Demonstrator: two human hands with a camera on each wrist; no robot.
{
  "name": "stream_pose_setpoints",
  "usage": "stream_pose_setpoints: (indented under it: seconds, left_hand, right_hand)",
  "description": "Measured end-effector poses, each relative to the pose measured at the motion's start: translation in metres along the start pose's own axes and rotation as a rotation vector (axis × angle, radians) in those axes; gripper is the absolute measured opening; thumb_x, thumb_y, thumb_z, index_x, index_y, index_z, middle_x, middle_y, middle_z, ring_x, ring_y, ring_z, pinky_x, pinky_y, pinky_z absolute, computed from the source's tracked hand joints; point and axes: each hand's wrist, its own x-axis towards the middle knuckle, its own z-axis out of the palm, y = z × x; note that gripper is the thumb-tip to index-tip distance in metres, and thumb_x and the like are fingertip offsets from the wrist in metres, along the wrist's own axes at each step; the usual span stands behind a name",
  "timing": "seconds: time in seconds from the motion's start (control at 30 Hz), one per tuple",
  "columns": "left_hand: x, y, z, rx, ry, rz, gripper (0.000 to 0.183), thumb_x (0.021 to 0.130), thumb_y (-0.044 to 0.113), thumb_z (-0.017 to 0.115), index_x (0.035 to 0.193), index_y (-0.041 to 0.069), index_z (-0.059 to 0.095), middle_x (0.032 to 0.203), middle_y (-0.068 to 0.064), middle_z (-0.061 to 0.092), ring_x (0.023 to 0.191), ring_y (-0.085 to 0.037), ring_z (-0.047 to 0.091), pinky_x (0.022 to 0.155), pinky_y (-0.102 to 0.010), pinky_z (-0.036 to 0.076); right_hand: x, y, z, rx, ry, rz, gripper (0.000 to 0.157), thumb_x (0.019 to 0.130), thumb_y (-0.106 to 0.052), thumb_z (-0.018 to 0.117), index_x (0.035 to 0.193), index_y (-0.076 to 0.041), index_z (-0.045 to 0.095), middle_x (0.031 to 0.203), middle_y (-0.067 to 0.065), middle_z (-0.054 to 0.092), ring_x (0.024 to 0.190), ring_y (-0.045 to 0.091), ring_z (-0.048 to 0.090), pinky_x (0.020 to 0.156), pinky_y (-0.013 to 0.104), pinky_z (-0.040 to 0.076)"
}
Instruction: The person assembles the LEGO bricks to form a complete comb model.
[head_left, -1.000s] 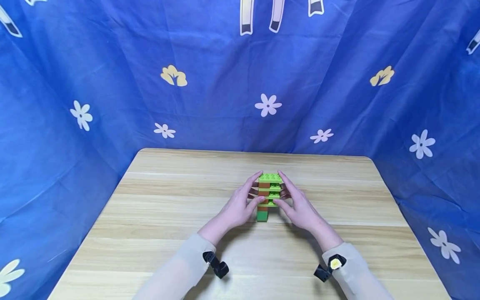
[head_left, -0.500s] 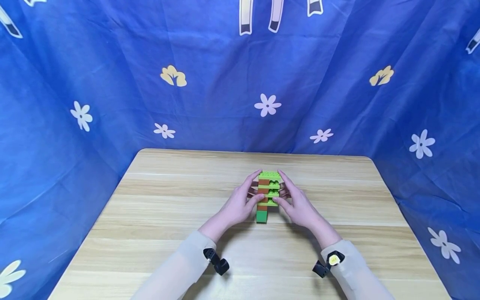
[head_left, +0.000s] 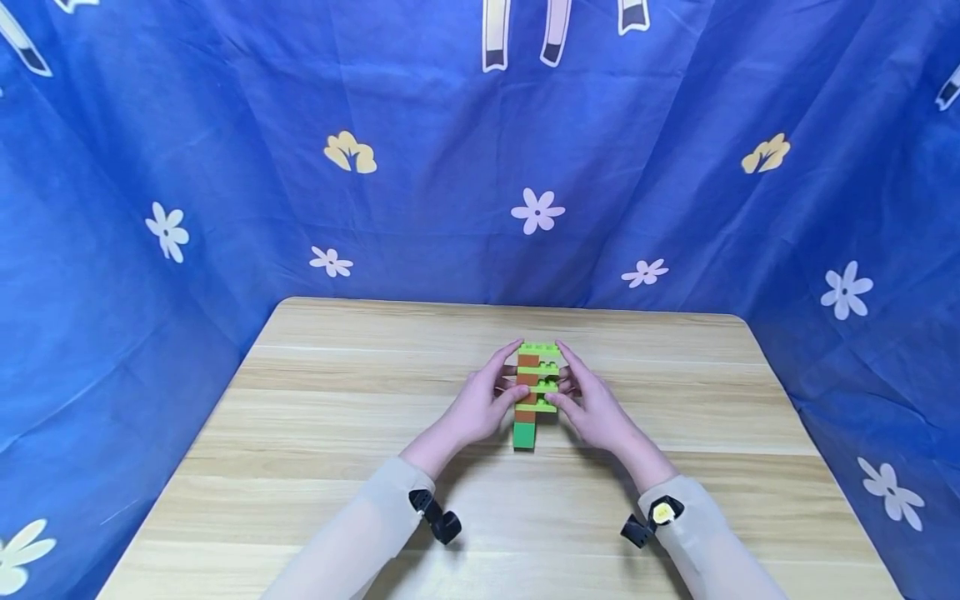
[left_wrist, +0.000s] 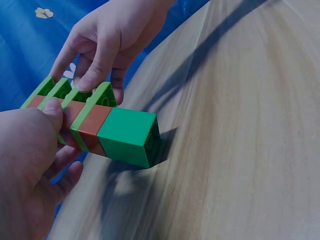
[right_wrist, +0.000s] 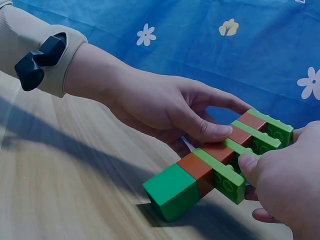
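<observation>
A tower of toy building blocks [head_left: 527, 380] is held between both hands over the table, tilted. Its bottom is a dark green block [left_wrist: 127, 135], its underside partly showing in the wrist views. Above it, orange-brown blocks [right_wrist: 197, 170] alternate with several light green studded plates [right_wrist: 220, 172] that jut out to the right. On the left side, my left hand [head_left: 480, 406] grips the brown blocks, thumb in front and fingers behind. My right hand [head_left: 596, 407] holds the jutting plates from the right, thumb on a lower one, index finger up at the top plate [head_left: 540, 348].
The pale wooden table [head_left: 360, 367] spreads around the hands. A blue cloth [head_left: 435, 192] with flowers and small trees hangs behind it and at both sides. Each sleeve cuff carries a black wrist camera, left [head_left: 435, 517] and right [head_left: 651, 521].
The tower has tipped: its dark green bottom has swung a little toward me, and the top plate now appears nearly edge-on. Both hands keep their hold, with the wrists shifting slightly.
</observation>
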Motion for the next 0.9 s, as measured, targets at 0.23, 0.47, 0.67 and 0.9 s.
stream_pose_setpoints:
  seconds: [0.23,0.47,0.67,0.9]
  left_hand:
    - [0.003,-0.001,-0.002,-0.004,-0.002,-0.033,0.072,0.106,0.015,0.066,0.168,0.019,0.028,0.131,-0.016,0.070,0.105,-0.021,0.074,0.094,-0.034,0.059]
    - [0.006,-0.004,0.000,-0.019,0.004,-0.064,0.071,0.106,0.017,0.067,0.167,0.018,0.031,0.129,-0.015,0.070,0.113,-0.023,0.071,0.096,-0.035,0.058]
    - [0.008,-0.007,0.001,-0.011,0.017,-0.108,0.072,0.104,0.018,0.070,0.166,0.018,0.034,0.124,-0.015,0.072,0.108,-0.023,0.073,0.094,-0.035,0.059]
    - [0.009,-0.012,0.002,-0.009,0.037,-0.171,0.073,0.102,0.019,0.073,0.165,0.017,0.036,0.121,-0.014,0.073,0.105,-0.023,0.073,0.093,-0.036,0.059]
  right_hand:
    - [0.003,0.000,0.001,0.020,-0.007,0.027,0.087,0.098,-0.004,0.075,0.168,-0.009,0.024,0.118,0.013,0.065,0.101,0.023,0.069,0.092,0.036,0.059]
    - [0.005,0.007,0.003,0.051,-0.003,0.072,0.086,0.098,-0.005,0.076,0.168,-0.008,0.025,0.116,0.011,0.066,0.097,0.019,0.069,0.089,0.033,0.060]
    - [0.008,0.011,0.005,0.098,-0.021,0.109,0.086,0.098,-0.003,0.076,0.167,-0.005,0.025,0.114,0.011,0.067,0.092,0.018,0.069,0.082,0.029,0.060]
    - [0.013,0.016,0.008,0.174,-0.054,0.155,0.086,0.097,0.001,0.074,0.167,-0.005,0.024,0.113,0.011,0.068,0.090,0.021,0.069,0.079,0.028,0.060]
